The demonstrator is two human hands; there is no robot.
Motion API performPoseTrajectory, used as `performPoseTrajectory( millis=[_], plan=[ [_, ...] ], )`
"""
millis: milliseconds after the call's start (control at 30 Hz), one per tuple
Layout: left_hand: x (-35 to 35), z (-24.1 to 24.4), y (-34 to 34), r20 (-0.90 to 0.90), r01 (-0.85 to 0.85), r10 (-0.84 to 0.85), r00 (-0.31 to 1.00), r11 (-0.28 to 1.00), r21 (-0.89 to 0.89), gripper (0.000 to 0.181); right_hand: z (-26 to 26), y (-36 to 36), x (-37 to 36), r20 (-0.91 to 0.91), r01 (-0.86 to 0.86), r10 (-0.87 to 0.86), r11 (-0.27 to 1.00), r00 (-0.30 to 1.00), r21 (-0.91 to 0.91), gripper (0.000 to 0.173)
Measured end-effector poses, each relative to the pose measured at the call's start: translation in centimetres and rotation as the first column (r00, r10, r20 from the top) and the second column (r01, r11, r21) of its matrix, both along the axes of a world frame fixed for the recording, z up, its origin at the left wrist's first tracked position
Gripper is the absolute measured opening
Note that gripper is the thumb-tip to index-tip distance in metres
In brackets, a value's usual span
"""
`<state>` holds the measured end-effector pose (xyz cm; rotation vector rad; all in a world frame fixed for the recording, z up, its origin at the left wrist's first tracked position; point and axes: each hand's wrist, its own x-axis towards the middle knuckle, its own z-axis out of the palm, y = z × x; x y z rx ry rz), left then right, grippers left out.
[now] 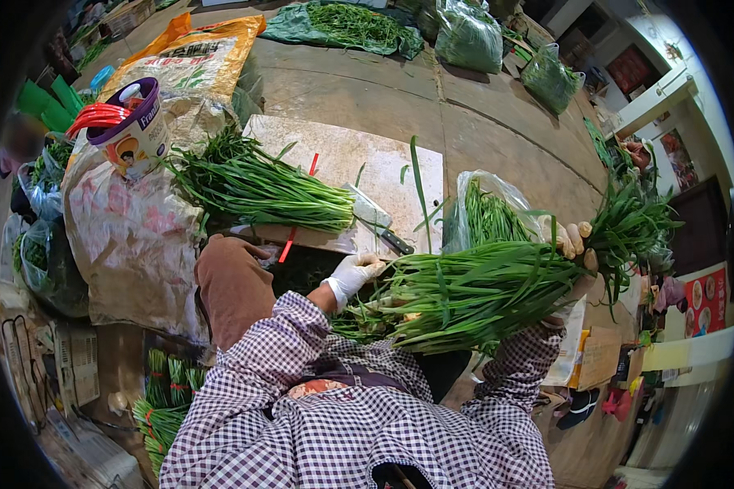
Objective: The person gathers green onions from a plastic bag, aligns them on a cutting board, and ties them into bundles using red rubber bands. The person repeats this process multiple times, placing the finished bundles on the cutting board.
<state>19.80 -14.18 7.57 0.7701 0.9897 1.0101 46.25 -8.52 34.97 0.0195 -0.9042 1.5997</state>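
Observation:
My right hand (pixel 567 244), in a pale glove, is closed around a large bundle of garlic chives (pixel 477 293) held over my lap. Its leafy tips stick out beyond my fingers, and the white stem ends point left. My left hand (pixel 356 275), in a white glove, is beside those stem ends with thumb and fingers pinched together; whether a stem is between them cannot be told. In front is a whitish board (pixel 355 159) bearing another chive bunch (pixel 281 192), laid across a red strip (pixel 288 244). A cleaver (pixel 373 211) with a black handle lies beside that bunch.
A plastic bag of greens (pixel 492 211) stands right of the board. Sacking (pixel 140 244) at left carries a printed tub (pixel 128 131) with red strips. Tied bundles (pixel 159 422) lie lower left. More bagged greens (pixel 470 40) stand on the floor ahead.

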Motion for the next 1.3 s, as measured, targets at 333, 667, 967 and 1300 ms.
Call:
performPoseTrajectory(
  millis=[333,667,967,1300],
  plan=[
    [-1.8,4.9,-2.5,-0.378,0.18,-0.101,0.92,0.967,0.18,0.039,0.7,-0.1,1.0,0.054,-0.007,0.008,1.0,0.999,-0.009,0.024],
    [-2.9,1.8,-2.6,-0.146,0.084,-0.064,0.987,0.987,0.135,0.012,0.2,-0.1,1.5,0.028,0.038,-0.038,0.999,0.999,0.014,0.028],
    [-3.8,3.8,-3.7,-0.966,0.529,-0.188,0.178,0.846,-0.067,0.06,0.8,-0.8,3.0,0.006,0.078,-0.078,0.997,0.997,0.025,0.026],
    [1.1,2.5,-0.5,0.014,0.348,-0.347,0.938,0.936,-0.056,0.028,0.3,-0.7,1.1,0.062,0.043,-0.042,0.999,0.997,-0.006,0.029]
  ],
)
